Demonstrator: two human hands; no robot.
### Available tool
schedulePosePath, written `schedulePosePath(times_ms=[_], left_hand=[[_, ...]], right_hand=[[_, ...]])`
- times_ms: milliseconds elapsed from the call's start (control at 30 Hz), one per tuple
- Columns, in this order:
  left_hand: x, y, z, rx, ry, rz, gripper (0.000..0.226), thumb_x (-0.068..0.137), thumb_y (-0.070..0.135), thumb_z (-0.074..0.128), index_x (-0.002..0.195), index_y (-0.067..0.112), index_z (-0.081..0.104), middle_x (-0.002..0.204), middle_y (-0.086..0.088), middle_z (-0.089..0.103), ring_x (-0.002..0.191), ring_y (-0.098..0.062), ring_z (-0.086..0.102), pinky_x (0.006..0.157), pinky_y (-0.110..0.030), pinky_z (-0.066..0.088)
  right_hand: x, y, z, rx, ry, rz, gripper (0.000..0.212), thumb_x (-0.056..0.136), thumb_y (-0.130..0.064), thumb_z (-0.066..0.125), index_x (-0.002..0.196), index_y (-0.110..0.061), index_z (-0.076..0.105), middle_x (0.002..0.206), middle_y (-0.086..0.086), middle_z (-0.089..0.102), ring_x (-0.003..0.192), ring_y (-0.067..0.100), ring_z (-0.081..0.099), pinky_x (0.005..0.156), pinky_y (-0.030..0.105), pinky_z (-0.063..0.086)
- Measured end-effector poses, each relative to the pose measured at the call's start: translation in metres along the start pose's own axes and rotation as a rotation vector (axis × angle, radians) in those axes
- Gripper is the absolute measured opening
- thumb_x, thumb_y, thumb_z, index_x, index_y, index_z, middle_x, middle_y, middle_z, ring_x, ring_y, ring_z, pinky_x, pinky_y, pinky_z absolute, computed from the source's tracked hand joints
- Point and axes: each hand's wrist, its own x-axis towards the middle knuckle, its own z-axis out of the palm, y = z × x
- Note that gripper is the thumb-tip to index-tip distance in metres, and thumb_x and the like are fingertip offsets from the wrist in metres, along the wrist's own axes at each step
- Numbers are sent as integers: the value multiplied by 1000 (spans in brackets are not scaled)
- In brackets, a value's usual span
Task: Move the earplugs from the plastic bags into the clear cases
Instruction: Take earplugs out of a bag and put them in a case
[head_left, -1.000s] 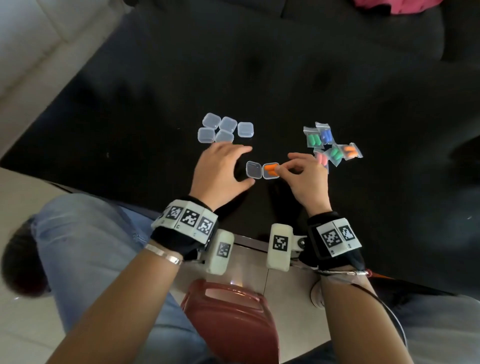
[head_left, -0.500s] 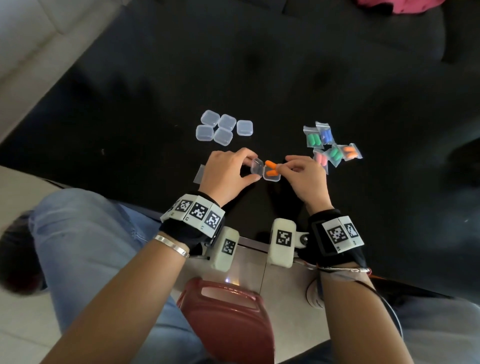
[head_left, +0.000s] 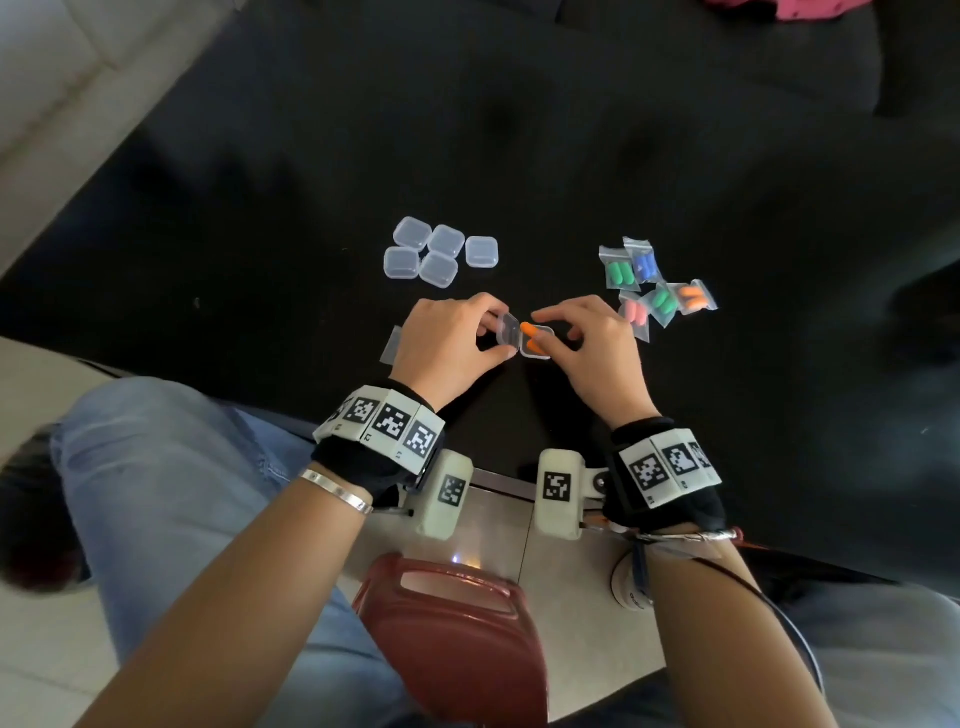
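One head-worn camera looks steeply down, close above the black table (head_left: 311, 156)

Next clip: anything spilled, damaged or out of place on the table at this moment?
Nothing stands out. The left hand holds the lid of the open case, the right hand steadies it, and orange earplugs sit inside. Five closed cases and the filled bags lie in loose clusters; nothing spilled.

On the table (head_left: 260, 208), 5 closed cases (head_left: 440, 251) are clustered behind the left hand (head_left: 449, 345). 5 bags of earplugs (head_left: 655, 283) are heaped behind and right of the right hand (head_left: 597, 348). Between the hands, an open case (head_left: 524, 340) is held, with earplugs (head_left: 531, 332) in it. An empty bag (head_left: 391, 345) lies left of the left hand.
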Motion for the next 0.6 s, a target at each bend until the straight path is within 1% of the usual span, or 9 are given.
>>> schedulePosePath(times_ms=[67,100,167,233,300,400,500,533,600], left_hand=[[0,1,-1,16,0,4,40,80,34,70,115,18,60,101,6,71,94,-10,65,91,-36,47],[0,2,-1,18,2,2,40,80,34,70,115,18,61,101,6,72,94,-10,65,91,-36,47],[-1,2,-2,13,14,-8,38,79,32,71,113,17,62,99,6,72,92,-10,66,91,-34,46],[-1,3,-2,11,22,-15,37,79,31,71,112,17,62,97,6,72,90,-10,66,90,-33,47],[0,4,-3,-1,23,-17,35,79,30,71,111,17,63,97,7,72,89,-9,66,88,-32,48],[0,5,-4,2,18,-14,35,79,31,70,111,17,63,97,6,72,89,-8,66,88,-31,48],[1,4,-3,13,12,-15,35,80,31,70,112,18,62,98,7,72,90,-9,65,89,-33,48],[1,4,-3,15,7,-15,35,80,31,70,112,18,62,98,7,72,91,-9,65,89,-33,48],[1,4,-3,26,-7,-13,36,80,31,69,113,19,62,99,6,72,93,-10,65,89,-34,48]], right_hand=[[4,-3,7,-48,3,-28,17,86,-21,65,102,-17,70,105,1,60,94,16,56,79,24,48],[6,-4,8,-58,10,-37,14,85,-20,65,98,-17,71,104,3,62,95,18,58,79,29,50],[5,-5,7,-63,42,-49,11,85,-18,65,94,-16,69,99,3,64,89,18,59,77,33,51],[4,-3,3,-90,49,-45,11,86,-19,64,95,-16,69,94,3,67,85,17,60,75,33,52],[4,-2,1,-112,25,-32,15,86,-19,64,98,-15,72,98,4,67,85,16,62,76,31,51],[2,-1,3,-97,32,-16,24,88,-22,63,110,-13,70,109,3,62,87,11,60,73,18,45],[-4,3,3,-59,43,-27,31,85,-24,69,113,-13,67,108,2,59,81,6,54,67,6,36],[-6,4,3,-48,39,-34,29,83,-22,70,111,-13,69,105,2,59,79,6,53,68,6,36],[-7,4,5,-19,36,-56,23,82,-18,71,105,-12,71,99,5,62,76,7,55,70,12,42]])
